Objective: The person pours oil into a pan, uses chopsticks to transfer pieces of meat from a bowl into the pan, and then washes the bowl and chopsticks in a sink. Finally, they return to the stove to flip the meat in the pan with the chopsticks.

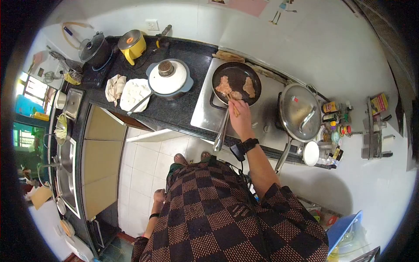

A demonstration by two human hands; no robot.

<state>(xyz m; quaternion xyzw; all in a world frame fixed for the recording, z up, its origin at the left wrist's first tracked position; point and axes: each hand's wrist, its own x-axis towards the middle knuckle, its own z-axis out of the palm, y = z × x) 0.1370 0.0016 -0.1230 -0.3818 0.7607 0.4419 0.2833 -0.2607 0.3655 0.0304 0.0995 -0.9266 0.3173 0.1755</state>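
Note:
Over the near edge of a dark frying pan [238, 72], my right hand [240, 117] is closed round wooden chopsticks [231, 98]. Their tips are at the pieces of meat [224, 85] on the pan's left side. Another piece of meat [248, 87] lies on the right side of the pan. The pan sits on the steel stove [205, 106], its handle [221, 133] pointing towards me. Low beside my body, my left hand [159, 196] is closed; whether anything is inside it is hidden.
A lidded wok [299, 111] stands on the right burner, near bottles and a white bowl [310, 153]. Left of the stove, the dark counter [183, 52] holds a blue pot with a white lid [167, 81], cloths and a yellow pot [132, 46]. The sink [66, 170] is far left.

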